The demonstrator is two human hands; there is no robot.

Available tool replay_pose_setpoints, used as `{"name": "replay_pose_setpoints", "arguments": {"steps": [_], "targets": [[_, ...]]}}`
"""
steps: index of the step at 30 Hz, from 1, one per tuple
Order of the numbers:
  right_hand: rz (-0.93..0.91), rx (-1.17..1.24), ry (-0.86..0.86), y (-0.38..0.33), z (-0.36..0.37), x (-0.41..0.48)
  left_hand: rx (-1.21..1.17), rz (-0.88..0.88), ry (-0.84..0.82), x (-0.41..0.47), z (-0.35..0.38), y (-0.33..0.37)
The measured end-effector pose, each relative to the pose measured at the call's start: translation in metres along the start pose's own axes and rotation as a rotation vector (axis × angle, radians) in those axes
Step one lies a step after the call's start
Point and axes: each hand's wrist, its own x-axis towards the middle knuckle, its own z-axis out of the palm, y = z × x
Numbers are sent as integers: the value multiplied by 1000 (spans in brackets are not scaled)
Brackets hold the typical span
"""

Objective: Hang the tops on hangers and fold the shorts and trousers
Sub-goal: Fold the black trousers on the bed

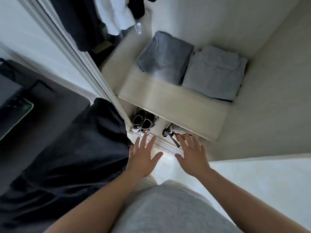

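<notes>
Folded blue-grey denim trousers (pixel 164 58) lie in neither grip: the left grip (pixel 143 159) and the right grip (pixel 192 157), both bare hands, hover empty with fingers straight and spread, palms down, side by side but apart, at 6 o'clock from that garment. Between their fingertips runs the white sliding-door track (pixel 168 147) of a wardrobe. Just past it, at 12 o'clock from the left grip, a pair of black-and-white trainers (pixel 144 121) stands on the wardrobe floor. At 12 o'clock from the right grip sits a beige cloth bag with a dark strap (pixel 173 130), partly hidden under the cream wooden shelf (pixel 168 105). The denim trousers rest on that shelf, with folded pale grey trousers (pixel 215 73) touching them at 3 o'clock. Black and white tops (pixel 84 22) hang at 11 o'clock from the shelf. At 9 o'clock from the left grip a rumpled black garment (pixel 75 148) lies.
</notes>
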Motion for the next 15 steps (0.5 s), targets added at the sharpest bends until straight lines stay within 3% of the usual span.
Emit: {"name": "replay_pose_setpoints", "arguments": {"steps": [9,15], "targets": [[-384,216,-112,-53,10,-69,-266,-354,81,-141,33,-26],[-610,277,-289,-114,20,-88,-523,-664,301,-218,43,-67]]}}
